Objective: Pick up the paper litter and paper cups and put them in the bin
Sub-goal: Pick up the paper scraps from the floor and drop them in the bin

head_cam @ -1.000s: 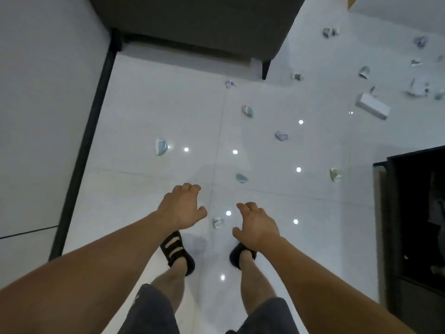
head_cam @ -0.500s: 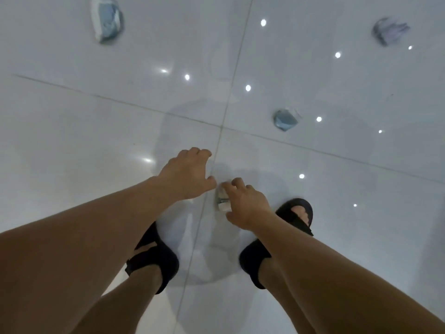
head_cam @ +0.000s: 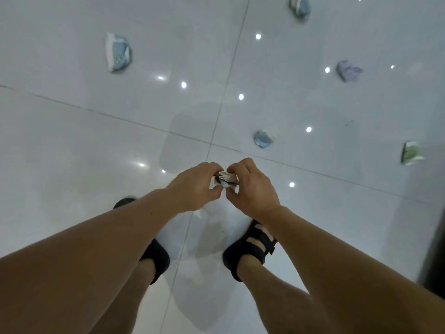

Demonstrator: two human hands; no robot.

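Note:
A small crumpled piece of paper litter [head_cam: 225, 180] is held between both hands above the white tiled floor. My left hand [head_cam: 192, 186] pinches its left side and my right hand [head_cam: 252, 189] pinches its right side. More litter lies on the floor: a crushed blue paper cup [head_cam: 118, 53] at the far left, a blue crumpled piece [head_cam: 263, 139] just beyond my hands, a purple piece [head_cam: 348, 70], a green and white piece [head_cam: 410, 153] at the right, and another blue piece [head_cam: 299, 6] at the top edge. No bin is in view.
My two feet in black sandals [head_cam: 250, 249] stand on the glossy tiles just below my hands. A dark piece of furniture [head_cam: 433, 256] edges into the frame at the lower right. Ceiling lights reflect off the floor.
I bent closer to the floor. My right hand reached the small paper piece by my feet and lifted it, and now both hands pinch it in the air.

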